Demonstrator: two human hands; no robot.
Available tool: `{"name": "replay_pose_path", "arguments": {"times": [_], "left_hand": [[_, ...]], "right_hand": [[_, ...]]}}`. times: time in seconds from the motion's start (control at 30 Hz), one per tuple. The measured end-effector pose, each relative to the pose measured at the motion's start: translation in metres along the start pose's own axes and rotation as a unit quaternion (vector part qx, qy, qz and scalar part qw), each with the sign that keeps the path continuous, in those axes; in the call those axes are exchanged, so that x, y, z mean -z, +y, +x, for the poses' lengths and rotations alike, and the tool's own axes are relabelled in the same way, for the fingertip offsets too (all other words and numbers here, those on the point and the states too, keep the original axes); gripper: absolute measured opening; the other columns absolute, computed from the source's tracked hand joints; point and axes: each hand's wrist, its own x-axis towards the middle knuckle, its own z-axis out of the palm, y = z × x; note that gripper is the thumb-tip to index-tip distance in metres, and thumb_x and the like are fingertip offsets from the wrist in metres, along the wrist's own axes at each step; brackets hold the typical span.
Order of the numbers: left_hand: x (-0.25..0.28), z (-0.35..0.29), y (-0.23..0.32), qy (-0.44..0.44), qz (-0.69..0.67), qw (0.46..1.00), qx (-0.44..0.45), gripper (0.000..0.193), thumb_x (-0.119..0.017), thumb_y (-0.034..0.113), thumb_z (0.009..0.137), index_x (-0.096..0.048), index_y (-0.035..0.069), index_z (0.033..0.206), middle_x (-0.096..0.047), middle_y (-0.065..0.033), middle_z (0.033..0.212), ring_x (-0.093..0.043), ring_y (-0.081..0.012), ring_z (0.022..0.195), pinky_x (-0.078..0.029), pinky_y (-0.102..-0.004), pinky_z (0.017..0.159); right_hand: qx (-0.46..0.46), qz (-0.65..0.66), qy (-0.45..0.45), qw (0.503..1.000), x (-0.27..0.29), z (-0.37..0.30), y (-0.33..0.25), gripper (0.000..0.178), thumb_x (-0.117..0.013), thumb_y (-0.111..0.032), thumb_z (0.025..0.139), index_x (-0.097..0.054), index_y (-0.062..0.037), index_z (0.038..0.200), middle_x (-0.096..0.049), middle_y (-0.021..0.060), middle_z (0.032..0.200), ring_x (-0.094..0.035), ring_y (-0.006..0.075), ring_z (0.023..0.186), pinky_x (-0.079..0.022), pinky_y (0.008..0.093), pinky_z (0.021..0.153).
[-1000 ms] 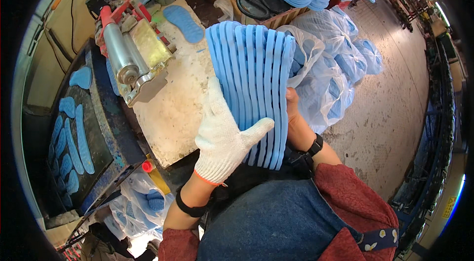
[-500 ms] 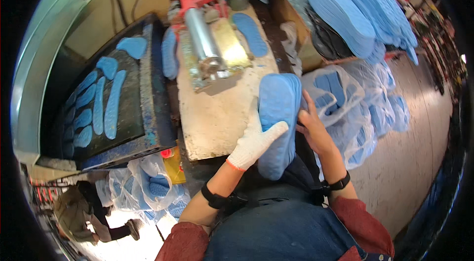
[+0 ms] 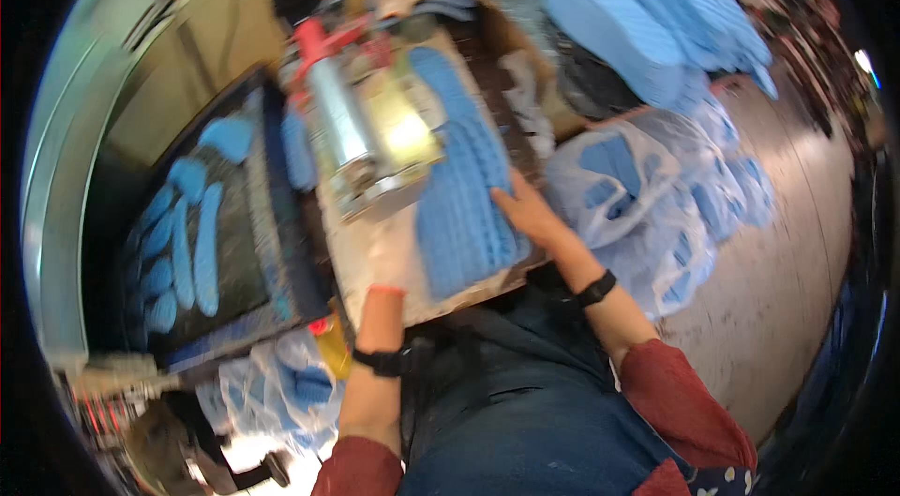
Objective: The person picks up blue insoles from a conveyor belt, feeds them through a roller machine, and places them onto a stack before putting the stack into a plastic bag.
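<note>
One fanned stack of blue insoles (image 3: 464, 219), too blurred to count its layers, lies on the pale surface (image 3: 352, 254) between two hands: the bare right hand (image 3: 531, 211), fingers partly spread, rests against its right edge; the gloved left hand (image 3: 389, 257) is too blurred to tell its grip. Leftward are one roller machine (image 3: 339, 116) and at least eight blue offcuts (image 3: 206, 248); plastic bags (image 3: 647, 201) crowd the right-hand floor (image 3: 750, 243).

One head-worn fisheye camera looks steeply down over the denim apron (image 3: 525, 435), facing the left hand (image 3: 386, 257), right hand (image 3: 531, 213) and cream workboard (image 3: 349, 254) from near above, its straight edges bowing.
</note>
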Motion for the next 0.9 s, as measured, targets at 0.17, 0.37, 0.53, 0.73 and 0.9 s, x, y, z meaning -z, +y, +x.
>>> {"name": "replay_pose_path", "arguments": {"times": [0.17, 0.37, 0.53, 0.73, 0.9], "left_hand": [[0.003, 0.013, 0.050, 0.076, -0.211, 0.971, 0.087, 0.054, -0.055, 0.035, 0.093, -0.045, 0.006, 0.138, -0.043, -0.0260, 0.139, -0.038, -0.0392, 0.131, -0.031, -0.0446, 0.107], [-0.010, 0.035, 0.077, -0.003, 0.044, 0.999, 0.010, 0.077, -0.062, 0.044, 0.087, -0.027, 0.015, 0.149, -0.024, -0.0287, 0.149, -0.031, -0.0467, 0.133, -0.029, -0.0458, 0.110], [-0.021, 0.036, 0.088, 0.016, 0.015, 0.999, 0.041, 0.075, -0.069, 0.034, 0.080, -0.036, 0.016, 0.145, -0.020, -0.0267, 0.152, -0.031, -0.0450, 0.133, -0.036, -0.0419, 0.105], [-0.011, 0.036, 0.096, -0.002, 0.062, 0.998, 0.025, 0.071, -0.065, 0.023, 0.083, -0.033, 0.010, 0.146, -0.021, -0.0284, 0.151, -0.025, -0.0440, 0.137, -0.025, -0.0437, 0.111], [-0.019, 0.045, 0.112, -0.033, 0.106, 0.993, -0.039, 0.066, -0.058, 0.017, 0.086, -0.033, 0.002, 0.145, -0.016, -0.0287, 0.152, -0.019, -0.0432, 0.140, -0.019, -0.0453, 0.114]], "right_hand": [[0.125, -0.083, 0.170, 0.974, -0.015, -0.004, 0.001, 0.057, -0.058, -0.013, 0.087, -0.035, 0.0071, 0.136, -0.046, 0.0321, 0.127, -0.044, 0.0461, 0.121, -0.035, 0.0428, 0.105], [0.080, -0.237, 0.242, 0.938, 0.026, -0.007, 0.018, 0.055, -0.059, -0.023, 0.089, -0.041, 0.0028, 0.133, -0.048, 0.0256, 0.126, -0.046, 0.0413, 0.114, -0.038, 0.0479, 0.098], [0.051, -0.034, 0.516, 0.854, 0.196, -0.024, 0.098, 0.021, -0.056, -0.010, 0.088, -0.058, -0.0027, 0.108, -0.063, 0.0101, 0.090, -0.062, 0.0221, 0.078, -0.050, 0.0339, 0.071], [-0.258, -0.091, 0.157, 0.949, 0.204, -0.032, 0.289, 0.051, -0.067, -0.026, 0.086, -0.048, -0.0023, 0.128, -0.062, 0.0138, 0.107, -0.061, 0.0239, 0.093, -0.049, 0.0331, 0.083], [-0.169, 0.005, -0.003, 0.986, 0.189, -0.048, 0.368, 0.116, -0.074, -0.062, 0.070, -0.011, -0.0078, 0.152, -0.036, 0.0239, 0.146, -0.034, 0.0334, 0.136, -0.032, 0.0409, 0.110]]}}
